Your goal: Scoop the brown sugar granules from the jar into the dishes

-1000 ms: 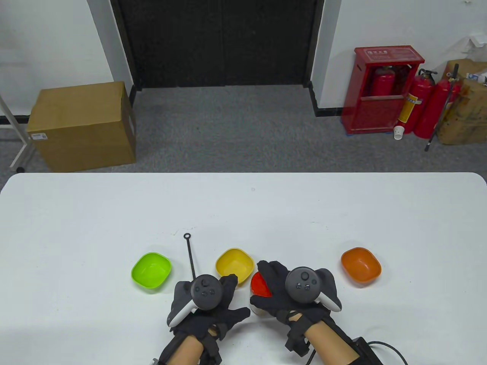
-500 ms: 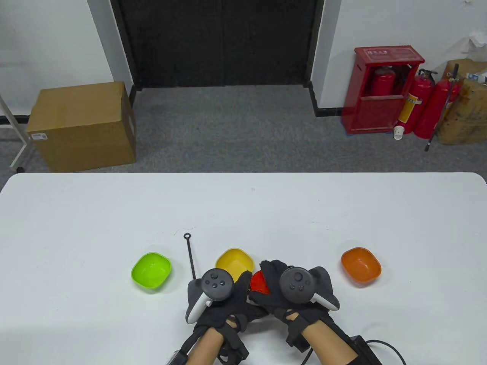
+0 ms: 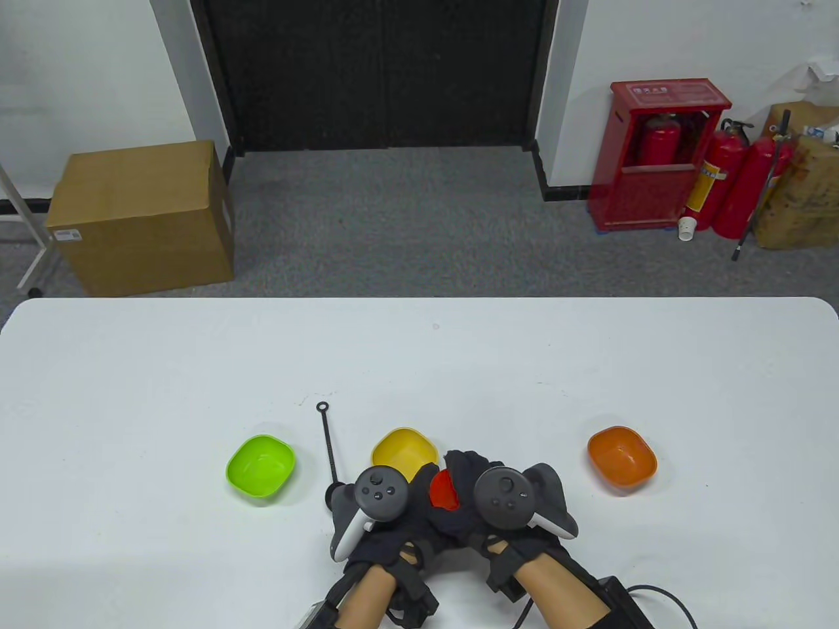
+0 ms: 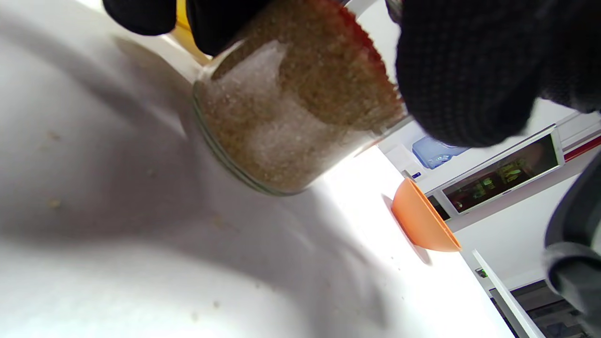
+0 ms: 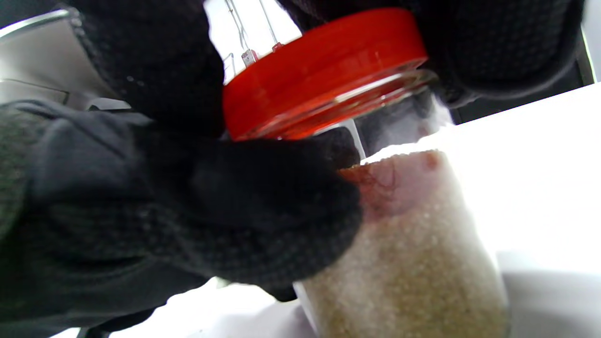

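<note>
Jar [image 5: 413, 263] of brown sugar sitting near table's [image 3: 131, 367] near edge, red lid [image 3: 443, 489] on. Left hand [image 3: 387, 524] gripping glass body, right hand [image 3: 485, 511] gripping lid. Three dishes lying left to right: green [image 3: 260, 468], yellow [image 3: 403, 451], orange [image 3: 621, 458]. One spoon handle [image 3: 328, 442] lying between green and yellow. Far half open.

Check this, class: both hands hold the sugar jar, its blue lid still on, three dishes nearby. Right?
Wrong in one respect: the lid is red, as the right wrist view shows. Both hands, left and right, do hold the jar, lid on, three dishes nearby.
</note>
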A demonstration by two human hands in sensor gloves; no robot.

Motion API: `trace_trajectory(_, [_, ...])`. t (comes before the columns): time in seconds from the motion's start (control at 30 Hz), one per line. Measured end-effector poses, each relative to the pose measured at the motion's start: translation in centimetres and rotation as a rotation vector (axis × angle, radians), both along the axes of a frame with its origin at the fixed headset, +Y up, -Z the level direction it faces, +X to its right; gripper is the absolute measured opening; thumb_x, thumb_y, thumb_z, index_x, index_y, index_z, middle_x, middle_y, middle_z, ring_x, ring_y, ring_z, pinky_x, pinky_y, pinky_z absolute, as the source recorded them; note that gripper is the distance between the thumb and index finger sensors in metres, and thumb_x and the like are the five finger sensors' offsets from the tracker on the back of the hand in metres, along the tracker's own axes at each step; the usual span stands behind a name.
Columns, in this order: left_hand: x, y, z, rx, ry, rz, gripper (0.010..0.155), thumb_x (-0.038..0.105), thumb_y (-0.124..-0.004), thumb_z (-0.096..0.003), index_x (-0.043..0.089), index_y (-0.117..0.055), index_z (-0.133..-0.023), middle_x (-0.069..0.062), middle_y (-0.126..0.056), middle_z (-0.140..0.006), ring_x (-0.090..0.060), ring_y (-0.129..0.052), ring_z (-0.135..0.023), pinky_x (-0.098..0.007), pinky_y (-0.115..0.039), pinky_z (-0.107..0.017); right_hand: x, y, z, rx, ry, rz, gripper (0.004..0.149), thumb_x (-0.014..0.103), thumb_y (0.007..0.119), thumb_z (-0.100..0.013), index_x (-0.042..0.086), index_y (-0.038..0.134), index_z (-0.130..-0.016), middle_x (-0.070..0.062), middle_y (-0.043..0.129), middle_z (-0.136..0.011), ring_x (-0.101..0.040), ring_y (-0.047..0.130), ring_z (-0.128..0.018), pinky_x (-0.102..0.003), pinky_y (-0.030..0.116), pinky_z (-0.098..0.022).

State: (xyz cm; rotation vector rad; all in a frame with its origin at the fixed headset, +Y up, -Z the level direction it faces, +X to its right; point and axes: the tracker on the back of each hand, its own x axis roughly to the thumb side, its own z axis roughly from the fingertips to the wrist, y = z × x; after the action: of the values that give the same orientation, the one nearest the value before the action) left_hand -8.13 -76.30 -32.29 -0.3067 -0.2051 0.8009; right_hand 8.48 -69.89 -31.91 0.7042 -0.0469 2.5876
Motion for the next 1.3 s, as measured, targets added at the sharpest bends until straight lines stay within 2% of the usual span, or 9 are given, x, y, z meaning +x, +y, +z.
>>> trace_trajectory(0.27, [-0.4,-0.4,0.0,0.082,0.051,0.035,0.11,0.063,-0.105,-0.0302,0.022,-0.043,-0.112,-0.004,-0.062,-0.115,-0.03,-0.081,-0.103,-0.057,-0.068,-0.072,0.2,-0.3,-0.2,-0.04,0.059,-0.031,0.081,0.044,0.094,-0.046,-0.003,0.061,-0.104,-0.038,0.065,-0.104,-0.062,0.074,-0.071,-0.069,0.076,-0.042])
trace_trajectory(0.47, [-0.5,-0.5,-0.1,0.075,0.036,0.043,0.11,0.064,-0.105,-0.0301,0.024,-0.043,-0.113,-0.001,-0.062,-0.116,-0.03,-0.08,-0.104,-0.057,-0.068,-0.073,1.1,-0.8,-0.9,-0.273,0.167,-0.159,0.074,0.031,0.092,-0.051,0.005,0.056,-0.109,-0.029,0.048,-0.118,-0.064,0.049,-0.089,-0.079,0.057,-0.055])
trace_trajectory(0.6, [-0.7,-0.7,-0.2,0.063,0.035,0.053,0.11,0.064,-0.104,-0.0311,0.023,-0.042,-0.113,-0.004,-0.062,-0.116,-0.03,-0.08,-0.104,-0.057,-0.068,-0.073,1.3,-1.3,-1.1,-0.353,0.207,-0.251,0.065,0.022,0.087,-0.054,0.008,0.059,-0.109,-0.022,0.037,-0.122,-0.062,0.033,-0.098,-0.085,0.039,-0.058])
trace_trajectory(0.67, [-0.7,-0.7,-0.1,0.069,0.032,0.049,0.11,0.064,-0.103,-0.0316,0.022,-0.041,-0.113,-0.004,-0.061,-0.116,-0.031,-0.079,-0.104,-0.057,-0.067,-0.072,1.2,-1.1,-0.8,-0.286,0.177,-0.194,0.071,0.03,0.088,-0.054,0.009,0.053,-0.112,-0.031,0.029,-0.119,-0.062,0.032,-0.097,-0.085,0.039,-0.058])
trace_trajectory(0.77, [-0.7,-0.7,-0.1,0.071,0.033,0.046,0.11,0.063,-0.103,-0.0318,0.021,-0.041,-0.113,-0.004,-0.06,-0.116,-0.031,-0.078,-0.104,-0.057,-0.067,-0.072,0.8,-0.6,-0.2,-0.102,0.041,-0.061,0.084,0.049,0.085,-0.053,0.004,0.047,-0.112,-0.039,0.037,-0.114,-0.062,0.051,-0.087,-0.078,0.057,-0.053])
trace_trajectory(0.93, [-0.7,-0.8,-0.1,0.07,0.034,0.051,0.11,0.063,-0.102,-0.0319,0.021,-0.04,-0.113,-0.005,-0.06,-0.116,-0.031,-0.078,-0.104,-0.057,-0.067,-0.072,-0.1,-0.4,0.4,-0.04,-0.068,0.069,0.094,0.058,0.085,-0.049,-0.003,0.047,-0.11,-0.039,0.051,-0.106,-0.054,0.07,-0.07,-0.066,0.071,-0.041])
trace_trajectory(1.07, [-0.7,-0.8,-0.1,0.063,0.034,0.056,0.11,0.063,-0.102,-0.0319,0.021,-0.04,-0.113,-0.004,-0.059,-0.117,-0.031,-0.077,-0.104,-0.057,-0.067,-0.072,-0.3,-0.5,0.3,-0.076,-0.024,0.013,0.087,0.048,0.088,-0.05,-0.006,0.051,-0.107,-0.041,0.053,-0.102,-0.057,0.067,-0.07,-0.069,0.068,-0.044])
trace_trajectory(1.2, [-0.8,-0.9,0.0,0.049,0.029,0.068,0.109,0.062,-0.102,-0.0323,0.022,-0.04,-0.113,-0.004,-0.059,-0.117,-0.031,-0.076,-0.105,-0.057,-0.067,-0.072,0.5,-0.2,-0.3,-0.205,0.172,-0.068,0.073,0.031,0.089,-0.052,0.003,0.054,-0.11,-0.034,0.044,-0.116,-0.064,0.049,-0.09,-0.08,0.054,-0.055])
trace_trajectory(1.3, [-0.8,-0.9,-0.1,0.038,0.023,0.071,0.109,0.061,-0.102,-0.0329,0.023,-0.039,-0.113,-0.004,-0.058,-0.118,-0.031,-0.075,-0.106,-0.057,-0.067,-0.072,1.0,-0.2,-0.6,-0.291,0.231,-0.123,0.067,0.022,0.088,-0.053,0.008,0.058,-0.111,-0.026,0.039,-0.122,-0.063,0.036,-0.099,-0.085,0.042,-0.058])
